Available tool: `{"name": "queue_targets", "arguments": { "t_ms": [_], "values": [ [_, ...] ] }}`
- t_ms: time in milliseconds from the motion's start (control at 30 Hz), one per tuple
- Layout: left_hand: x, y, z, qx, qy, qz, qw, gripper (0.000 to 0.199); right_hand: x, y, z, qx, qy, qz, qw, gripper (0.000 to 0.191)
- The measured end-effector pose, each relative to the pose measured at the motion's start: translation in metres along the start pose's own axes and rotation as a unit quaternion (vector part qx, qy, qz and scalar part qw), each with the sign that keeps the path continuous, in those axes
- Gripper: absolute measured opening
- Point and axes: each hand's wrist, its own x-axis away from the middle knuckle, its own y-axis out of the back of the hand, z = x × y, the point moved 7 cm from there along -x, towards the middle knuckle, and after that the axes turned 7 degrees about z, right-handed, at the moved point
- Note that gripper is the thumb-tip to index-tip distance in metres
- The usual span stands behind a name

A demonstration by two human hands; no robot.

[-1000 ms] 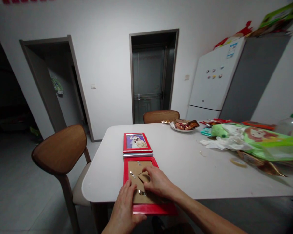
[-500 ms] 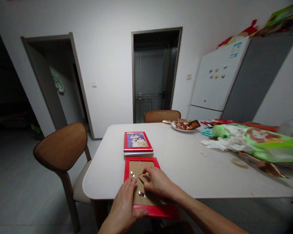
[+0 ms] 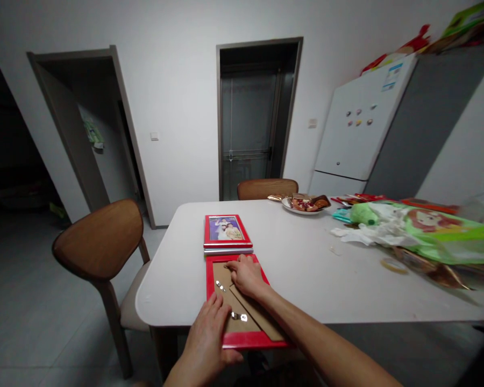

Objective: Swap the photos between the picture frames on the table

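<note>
A red picture frame [image 3: 246,339] lies face down at the table's near edge, its brown backing board [image 3: 225,306] and folded stand [image 3: 255,312] facing up. Silver metal clips [image 3: 239,316] show on the board. My left hand [image 3: 210,328] holds the frame's lower left side, fingers on the board and thumb at the near edge. At the far end of the board, my right hand [image 3: 246,274] has its fingers closed at the top metal clip [image 3: 226,266], mostly covered by the fingertips. Beyond it lies another red picture frame [image 3: 228,230], photo up, on a silver-edged one.
On the white table [image 3: 302,269], a plate of food [image 3: 305,205] stands at the back. Green plastic packaging [image 3: 447,231], crumpled tissue and a tape roll [image 3: 393,266] lie to the right. A wooden chair [image 3: 100,242] is at the left, another [image 3: 267,188] behind.
My right hand has moved away from me, from the stand to the top clip, letting go of the stand. The stand now lies lower. My left hand stays on the frame.
</note>
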Motion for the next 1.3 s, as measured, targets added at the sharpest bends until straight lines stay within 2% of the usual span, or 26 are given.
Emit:
{"name": "queue_targets", "arguments": {
  "t_ms": [133, 267, 433, 533, 667, 733, 800, 867, 900, 1000, 1067, 1100, 1167, 1300],
  "values": [
    [0.0, 0.0, 0.004, 0.013, -0.003, -0.018, 1.0, 0.084, 0.007, 0.003, 0.005, -0.003, 0.014, 0.011, 1.0, 0.033],
    [0.001, -0.002, 0.003, 0.005, -0.014, -0.008, 1.0, 0.083, 0.029, 0.014, 0.006, -0.026, 0.054, -0.005, 0.998, 0.037],
    [0.001, -0.002, 0.002, -0.003, 0.009, -0.011, 1.0, 0.083, 0.057, 0.009, 0.002, -0.038, 0.075, 0.046, 0.995, 0.038],
    [0.001, -0.004, 0.003, -0.012, 0.017, -0.004, 1.0, 0.084, 0.059, 0.008, 0.001, -0.058, 0.071, 0.044, 0.995, 0.032],
    [0.001, -0.005, 0.005, 0.012, 0.026, -0.001, 1.0, 0.089, 0.052, 0.015, 0.0, -0.083, 0.053, 0.027, 0.995, 0.033],
    [0.002, -0.001, 0.004, 0.045, 0.025, -0.023, 0.998, 0.091, 0.051, 0.025, 0.001, -0.086, 0.058, 0.01, 0.995, 0.03],
    [0.003, 0.008, 0.002, 0.104, 0.014, -0.07, 0.992, 0.088, 0.053, 0.038, 0.004, -0.089, 0.071, -0.016, 0.993, 0.028],
    [0.003, 0.02, 0.002, 0.201, 0.008, -0.128, 0.971, 0.076, 0.058, 0.051, 0.011, -0.1, 0.085, -0.043, 0.99, 0.028],
    [0.003, 0.025, 0.004, 0.267, 0.008, -0.151, 0.952, 0.068, 0.06, 0.056, 0.015, -0.109, 0.092, -0.057, 0.988, 0.029],
    [-0.001, 0.038, 0.014, 0.481, 0.017, -0.169, 0.86, 0.053, 0.066, 0.069, 0.032, -0.151, 0.123, -0.079, 0.978, 0.03],
    [0.0, 0.047, 0.025, 0.568, 0.036, -0.176, 0.803, 0.053, 0.066, 0.073, 0.04, -0.185, 0.146, -0.074, 0.969, 0.03],
    [0.003, 0.053, 0.034, 0.587, 0.051, -0.185, 0.786, 0.055, 0.065, 0.073, 0.04, -0.196, 0.152, -0.069, 0.966, 0.03],
    [0.013, 0.064, 0.059, 0.593, 0.085, -0.204, 0.774, 0.058, 0.061, 0.072, 0.03, -0.196, 0.139, -0.065, 0.968, 0.032],
    [0.04, 0.074, 0.116, 0.554, 0.145, -0.214, 0.791, 0.053, 0.053, 0.05, -0.023, -0.109, 0.04, -0.048, 0.992, 0.036]
  ]
}}
